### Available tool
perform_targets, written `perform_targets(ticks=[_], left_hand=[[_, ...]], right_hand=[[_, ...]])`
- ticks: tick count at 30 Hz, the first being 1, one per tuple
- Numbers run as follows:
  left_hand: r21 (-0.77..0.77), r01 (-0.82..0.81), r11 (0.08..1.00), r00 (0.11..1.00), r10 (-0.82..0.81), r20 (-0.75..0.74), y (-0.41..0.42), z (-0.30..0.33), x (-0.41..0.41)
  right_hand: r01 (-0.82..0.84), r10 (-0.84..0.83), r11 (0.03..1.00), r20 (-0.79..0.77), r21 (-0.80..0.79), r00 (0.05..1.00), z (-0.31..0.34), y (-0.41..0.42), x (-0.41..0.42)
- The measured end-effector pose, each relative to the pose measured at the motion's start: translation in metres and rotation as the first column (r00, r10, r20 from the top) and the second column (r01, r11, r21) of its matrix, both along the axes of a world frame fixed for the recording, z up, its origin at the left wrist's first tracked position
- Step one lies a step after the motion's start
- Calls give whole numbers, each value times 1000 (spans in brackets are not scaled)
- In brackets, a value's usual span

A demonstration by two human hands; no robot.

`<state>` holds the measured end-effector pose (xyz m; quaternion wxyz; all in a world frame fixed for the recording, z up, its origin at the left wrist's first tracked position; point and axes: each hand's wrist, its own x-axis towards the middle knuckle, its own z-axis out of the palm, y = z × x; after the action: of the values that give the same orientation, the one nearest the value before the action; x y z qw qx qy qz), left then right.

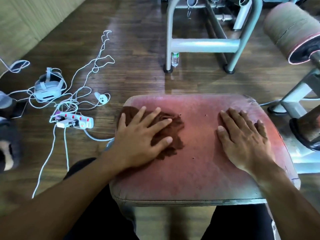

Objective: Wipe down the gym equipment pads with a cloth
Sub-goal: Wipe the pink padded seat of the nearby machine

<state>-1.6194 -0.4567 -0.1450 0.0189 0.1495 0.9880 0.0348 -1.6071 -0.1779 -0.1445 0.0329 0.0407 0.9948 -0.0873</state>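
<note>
Left hand [138,135] flat, fingers spread, pressing cloth [171,134] on pad [199,170]. Right hand [242,137] flat, empty. Wiping underway; roller [290,28] likely unwiped.

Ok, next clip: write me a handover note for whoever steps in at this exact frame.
Left hand: flat, fingers spread, pressing the brown cloth onto the left part of the red seat pad.
Right hand: flat and empty on the pad's right side, apparently steadying it.
Done: cannot tell how much has been wiped; small dark specks show mid-pad.
Left: the rest of this pad, then the roller pad at upper right.
</note>
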Motion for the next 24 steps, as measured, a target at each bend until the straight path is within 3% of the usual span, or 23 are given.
perform_targets(ticks=[6,13,17,20,24], left_hand=[[37,-131,991,982,124,143,-3,7,-35],[48,-23,999,1000,23,-8,6,2,95],[-44,-71,997,997,71,11,25,3,87],[-30,-85,996,996,87,35,59,2,65],[49,57,997,995,-60,75,100,-1,96]], right_hand=[[-3,2,1000,-17,-29,1000,1,1,1],[-6,5,1000,-43,-17,999,-1,0,1],[6,-8,999,-34,-41,999,0,-2,1],[7,-11,998,-59,-59,998,1,-1,0],[-14,-9,985,-132,-172,991,-1,5,1]])
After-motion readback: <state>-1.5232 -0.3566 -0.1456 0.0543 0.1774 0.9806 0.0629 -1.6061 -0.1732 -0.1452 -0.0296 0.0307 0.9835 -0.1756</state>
